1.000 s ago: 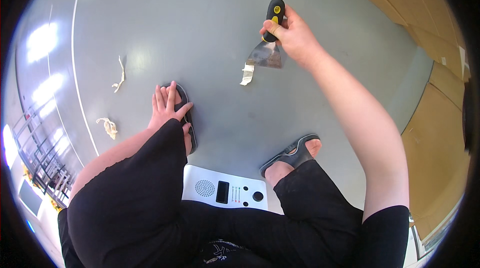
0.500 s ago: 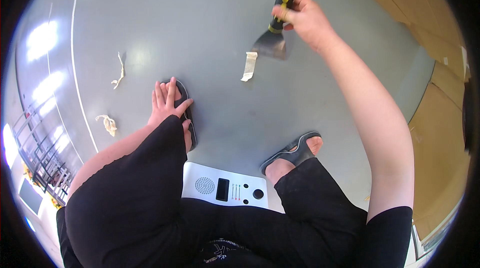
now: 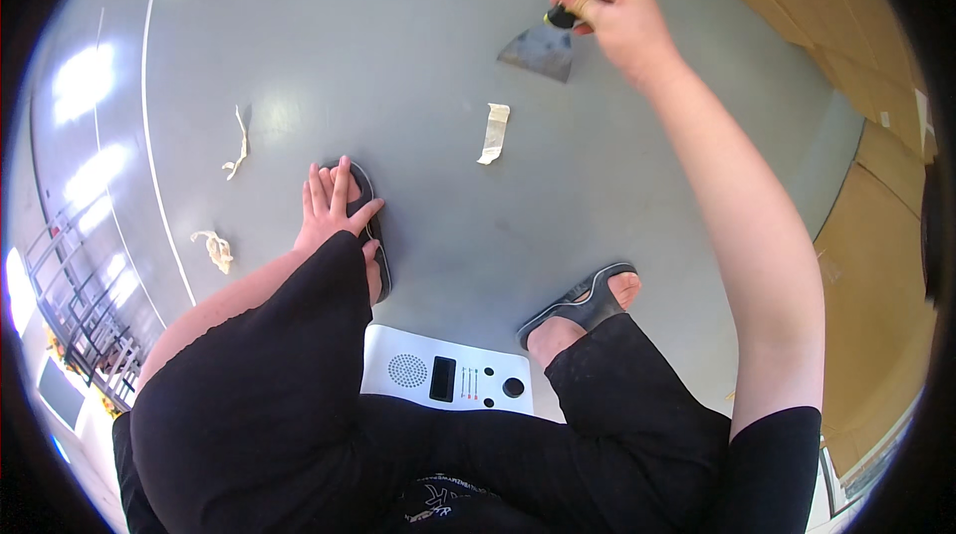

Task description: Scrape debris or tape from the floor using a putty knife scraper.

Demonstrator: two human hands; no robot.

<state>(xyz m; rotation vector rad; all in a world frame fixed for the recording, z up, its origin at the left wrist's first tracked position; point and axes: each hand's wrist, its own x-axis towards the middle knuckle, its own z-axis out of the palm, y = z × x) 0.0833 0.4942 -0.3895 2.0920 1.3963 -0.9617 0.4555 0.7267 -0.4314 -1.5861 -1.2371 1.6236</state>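
Note:
My right hand (image 3: pixel 622 21) is closed round the black and yellow handle of a putty knife (image 3: pixel 543 51), held out at the upper right with its wide metal blade pointing down toward me. A short strip of cream tape (image 3: pixel 494 133) lies on the grey floor, apart from the blade and nearer to me. My left hand (image 3: pixel 336 204) rests with spread fingers over my left foot and its black sandal (image 3: pixel 373 235), holding nothing.
Two crumpled tape scraps (image 3: pixel 239 144) (image 3: pixel 213 250) lie on the floor at the left, near a white floor line (image 3: pixel 149 106). A white panel with a dial (image 3: pixel 446 367) sits between my legs. Cardboard (image 3: pixel 846 16) lines the right side; a metal rack (image 3: pixel 85 295) stands far left.
My right hand has moved the putty knife up and away, so the blade has left the edge of the tape strip. The strip has barely shifted. My left hand is still.

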